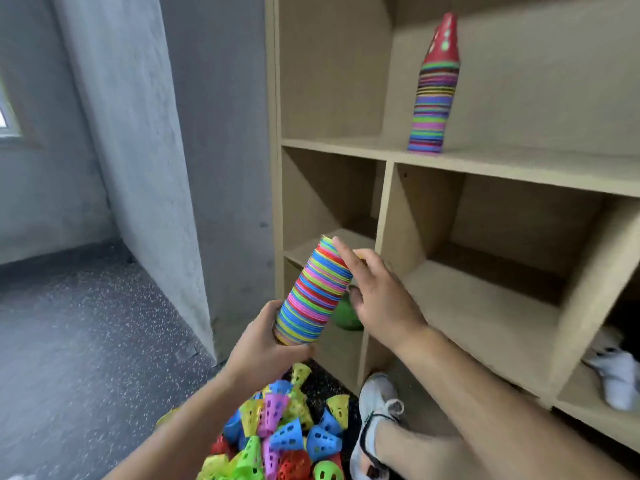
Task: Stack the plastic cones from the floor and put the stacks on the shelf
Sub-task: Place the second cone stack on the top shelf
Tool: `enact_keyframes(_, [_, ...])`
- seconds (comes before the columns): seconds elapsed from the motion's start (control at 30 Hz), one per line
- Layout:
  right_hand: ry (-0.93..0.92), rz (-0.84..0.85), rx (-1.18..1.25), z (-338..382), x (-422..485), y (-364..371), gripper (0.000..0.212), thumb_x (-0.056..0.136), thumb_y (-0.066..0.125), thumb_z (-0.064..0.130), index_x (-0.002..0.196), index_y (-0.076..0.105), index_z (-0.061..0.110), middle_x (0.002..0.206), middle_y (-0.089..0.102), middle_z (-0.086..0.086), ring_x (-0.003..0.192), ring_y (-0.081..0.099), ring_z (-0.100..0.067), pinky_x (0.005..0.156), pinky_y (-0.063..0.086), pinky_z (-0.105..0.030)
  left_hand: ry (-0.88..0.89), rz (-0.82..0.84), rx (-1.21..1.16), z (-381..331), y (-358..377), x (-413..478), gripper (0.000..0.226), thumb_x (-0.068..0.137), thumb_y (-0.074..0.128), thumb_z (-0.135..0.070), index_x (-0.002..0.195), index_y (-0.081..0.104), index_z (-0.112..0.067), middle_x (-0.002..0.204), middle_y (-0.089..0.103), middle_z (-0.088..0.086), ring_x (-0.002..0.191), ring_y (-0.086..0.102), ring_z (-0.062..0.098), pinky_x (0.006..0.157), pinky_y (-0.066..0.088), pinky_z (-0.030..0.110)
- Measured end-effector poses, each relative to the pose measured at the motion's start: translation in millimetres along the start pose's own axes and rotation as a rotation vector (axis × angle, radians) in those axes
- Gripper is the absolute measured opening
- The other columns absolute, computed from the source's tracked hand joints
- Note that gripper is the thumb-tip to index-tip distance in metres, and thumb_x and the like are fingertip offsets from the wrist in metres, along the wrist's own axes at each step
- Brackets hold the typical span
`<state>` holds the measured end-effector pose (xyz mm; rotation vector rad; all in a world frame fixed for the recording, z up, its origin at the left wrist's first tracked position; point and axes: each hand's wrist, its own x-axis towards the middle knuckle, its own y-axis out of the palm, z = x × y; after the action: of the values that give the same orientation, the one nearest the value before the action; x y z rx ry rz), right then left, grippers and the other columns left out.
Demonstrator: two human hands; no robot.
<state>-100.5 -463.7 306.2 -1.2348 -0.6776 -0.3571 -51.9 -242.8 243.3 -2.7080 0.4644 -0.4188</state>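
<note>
Cones, nested into a held stack [313, 292], just below frame centre, tilted with its top toward 1 o'clock, off the floor [86, 341] and in front of the shelf [485, 164].

- Left hand [266, 344]: wrapped round the stack's lower end, fingers curled on it, carrying the weight.
- Right hand [381, 296]: at 3 o'clock of the stack, fingers [343, 252] straight and lying along the upper end. It looks to be steadying, not gripping. A yellow sliver shows by the fingers; cannot tell what it is.
- Shelf stack [433, 98]: at 1 o'clock, upright on an upper board, red cone on top.
- Loose cones [284, 431]: heap at 6 o'clock on the floor, many colours, perforated walls. Shoe [377, 407] just right of the heap.
- Green thing [348, 317] behind the held stack, in a low compartment. Likely a cone, partly hidden.

Handling, as judged:
- Thin, holed plastic, so each cone is light. The dense stack has some weight but stays a one-hand load.
- Walls are smooth, so nested cones may slide apart if the stack is tipped past level or held by the top alone.
- Rigid enough along its length, though a long column can bend or split mid-way.
- Best hold is one hand round the base and the other cupping the far end. Set it down base-first and upright, well apart from the shelf stack.
</note>
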Motion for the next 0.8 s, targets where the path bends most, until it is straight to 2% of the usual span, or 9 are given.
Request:
enact_keyframes(0.07, [-0.003,-0.066,-0.05,-10,23,-30,0.093,0.092,0.059,0.005,0.155,0.004,0.045,0.131,0.04,-0.003,0.121,0.045,-0.021,0.09,0.053,-0.042,0.054,-0.001,-0.004,-39,-6,18,0.07,0.055,0.092,-0.046,0.111,0.051,-0.041,0.096,0.07,-0.019,0.073,0.072,0.011,0.069,0.061,0.041])
enact_keyframes(0.2, [0.01,-0.162,-0.171,-30,60,-91,0.097,0.089,0.065,0.01,0.156,0.003,0.04,0.12,0.045,-0.006,0.115,0.046,-0.024,0.089,0.05,-0.045,0.128,0.012,-0.011,-110,-16,52,0.076,0.053,0.099,-0.045,0.106,0.047,-0.037,0.104,0.072,-0.005,0.083,0.075,0.016,0.081,0.063,0.047])
enact_keyframes(0.27, [0.053,-0.185,-0.169,-39,75,-116,0.095,0.088,0.069,0.013,0.159,0.009,0.033,0.124,0.049,-0.009,0.12,0.046,-0.027,0.098,0.046,-0.044,0.141,0.039,0.011,-145,-27,67,0.083,0.044,0.097,-0.056,0.107,0.048,-0.033,0.104,0.074,0.0,0.082,0.076,0.02,0.078,0.064,0.049])
enact_keyframes(0.33, [0.122,-0.233,-0.13,-53,89,-144,0.094,0.087,0.072,0.018,0.16,0.014,0.03,0.135,0.051,-0.009,0.126,0.045,-0.026,0.105,0.041,-0.039,0.161,0.081,0.056,-192,-37,87,0.089,0.036,0.093,-0.066,0.107,0.053,-0.031,0.095,0.078,0.002,0.072,0.074,0.019,0.069,0.062,0.042])
enact_keyframes(0.4, [0.167,-0.312,-0.085,-65,102,-171,0.091,0.084,0.077,0.023,0.157,0.023,0.027,0.134,0.055,-0.005,0.122,0.05,-0.021,0.101,0.045,-0.035,0.205,0.132,0.119,-241,-50,105,0.089,0.033,0.091,-0.068,0.108,0.062,-0.029,0.091,0.079,-0.004,0.076,0.074,0.016,0.074,0.06,0.037])
enact_keyframes(0.47, [0.23,-0.377,-0.039,-80,115,-196,0.086,0.079,0.08,0.028,0.152,0.034,0.026,0.121,0.061,-0.002,0.11,0.058,-0.017,0.091,0.049,-0.032,0.258,0.23,0.135,-286,-60,119,0.078,0.042,0.095,-0.057,0.109,0.07,-0.026,0.093,0.08,-0.003,0.084,0.076,0.016,0.078,0.061,0.031])
enact_keyframes(0.57, [0.289,-0.435,0.037,-99,125,-227,0.071,0.068,0.085,0.032,0.13,0.051,0.029,0.101,0.068,0.008,0.09,0.066,-0.012,0.078,0.056,-0.033,0.297,0.34,0.047,-339,-65,138,0.061,0.054,0.089,-0.025,0.112,0.073,-0.014,0.103,0.079,0.011,0.086,0.075,0.023,0.075,0.061,0.026])
enact_keyframes(0.7, [0.464,-0.457,0.121,-119,123,-255,0.048,0.064,0.089,0.04,0.102,0.061,0.032,0.086,0.069,0.014,0.078,0.066,-0.002,0.065,0.052,-0.027,0.329,0.204,-0.139,-398,-46,175,0.067,0.058,0.094,-0.007,0.119,0.068,-0.008,0.118,0.074,0.017,0.097,0.077,0.032,0.088,0.064,0.041])
enact_keyframes(0.8, [0.656,-0.387,0.081,-139,120,-262,0.044,0.06,0.085,0.058,0.09,0.065,0.033,0.081,0.069,0.013,0.073,0.065,-0.006,0.06,0.049,-0.026,0.407,0.112,-0.191,-433,-9,205,0.054,0.071,0.095,-0.012,0.113,0.061,-0.011,0.109,0.072,0.013,0.086,0.075,0.026,0.087,0.065,0.042])
